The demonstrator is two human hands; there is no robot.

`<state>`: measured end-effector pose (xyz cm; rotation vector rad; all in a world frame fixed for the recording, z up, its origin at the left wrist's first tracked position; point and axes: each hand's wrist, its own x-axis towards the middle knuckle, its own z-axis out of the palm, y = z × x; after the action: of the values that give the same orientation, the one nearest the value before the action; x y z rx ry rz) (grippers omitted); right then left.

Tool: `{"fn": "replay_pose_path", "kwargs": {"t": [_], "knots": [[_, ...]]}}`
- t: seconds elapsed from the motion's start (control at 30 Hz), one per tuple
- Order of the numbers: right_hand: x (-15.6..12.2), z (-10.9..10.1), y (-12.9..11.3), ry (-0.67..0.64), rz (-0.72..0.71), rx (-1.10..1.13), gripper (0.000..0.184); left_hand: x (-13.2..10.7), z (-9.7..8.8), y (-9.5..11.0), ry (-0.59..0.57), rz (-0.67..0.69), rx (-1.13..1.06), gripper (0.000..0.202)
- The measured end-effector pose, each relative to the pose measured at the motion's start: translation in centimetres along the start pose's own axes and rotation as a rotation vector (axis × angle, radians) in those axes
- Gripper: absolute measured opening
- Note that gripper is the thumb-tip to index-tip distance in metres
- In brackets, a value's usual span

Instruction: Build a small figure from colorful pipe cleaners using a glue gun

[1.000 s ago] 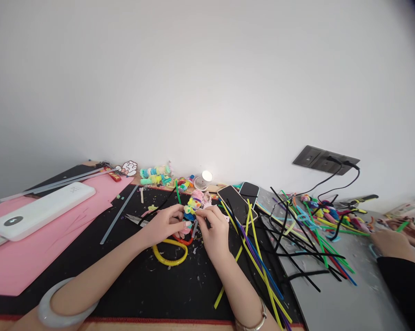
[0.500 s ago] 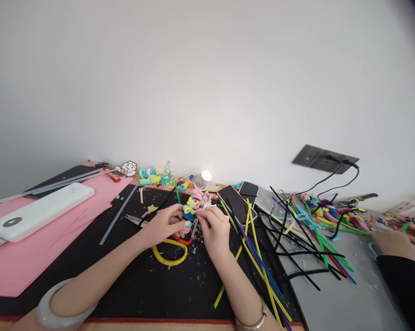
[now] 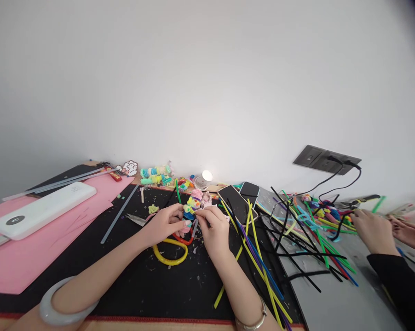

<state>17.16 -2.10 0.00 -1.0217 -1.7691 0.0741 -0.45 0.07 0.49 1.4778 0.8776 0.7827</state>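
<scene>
Between my two hands is a small multicoloured pipe-cleaner bundle (image 3: 191, 208) in pink, yellow, blue and teal, held over the black mat. My left hand (image 3: 169, 223) grips its left side with thumb and fingers. On the other side, my right hand (image 3: 212, 225) pinches its edge with the fingertips; any small piece in that pinch is too tiny to make out. Scissors (image 3: 169, 261) with yellow and red handles lie just below, their blades passing under my left hand.
Loose pipe cleaners (image 3: 257, 257) spread to the right, near two phones (image 3: 240, 202). A white power bank (image 3: 43, 211) rests on pink sheets (image 3: 24, 262) at left. A lit lamp (image 3: 206, 176) stands by the wall. At far right, a co-worker's hands (image 3: 375, 230) hold a green strip.
My hands and the bundle stay almost still. At far right, the co-worker's nearer hand has moved up and left, and a green strip shows above it.
</scene>
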Motion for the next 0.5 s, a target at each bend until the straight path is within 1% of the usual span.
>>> {"fn": "replay_pose_path", "kwargs": {"t": [0.07, 0.13, 0.23, 0.3, 0.37, 0.43, 0.5], "knots": [[0.0, -0.2, -0.3, 0.01, 0.003, 0.004, 0.015, 0.0, 0.0, 0.1, -0.002, 0.004, -0.013, 0.033], [0.1, -0.5, -0.5, 0.035, 0.016, -0.01, 0.019, 0.1, -0.1, 0.2, 0.003, 0.014, -0.032, 0.034], [0.1, -1.0, -0.6, 0.106, 0.081, -0.028, 0.024, 0.1, -0.4, 0.3, 0.072, 0.068, -0.063, 0.035], [0.0, -1.1, -0.4, 0.149, 0.131, -0.024, 0.024, 0.1, -0.7, 0.3, 0.165, 0.13, -0.094, 0.035], [-0.1, -0.9, 0.0, 0.164, 0.177, -0.023, 0.023, 0.1, -1.0, 0.3, 0.269, 0.194, -0.143, 0.035], [-0.2, -0.7, 0.4, 0.134, 0.214, -0.028, 0.024, 0.0, -1.3, 0.3, 0.39, 0.25, -0.192, 0.034], [-0.3, -0.3, 0.6, 0.061, 0.229, -0.041, 0.025, 0.0, -1.8, 0.3, 0.535, 0.293, -0.203, 0.035]]}}
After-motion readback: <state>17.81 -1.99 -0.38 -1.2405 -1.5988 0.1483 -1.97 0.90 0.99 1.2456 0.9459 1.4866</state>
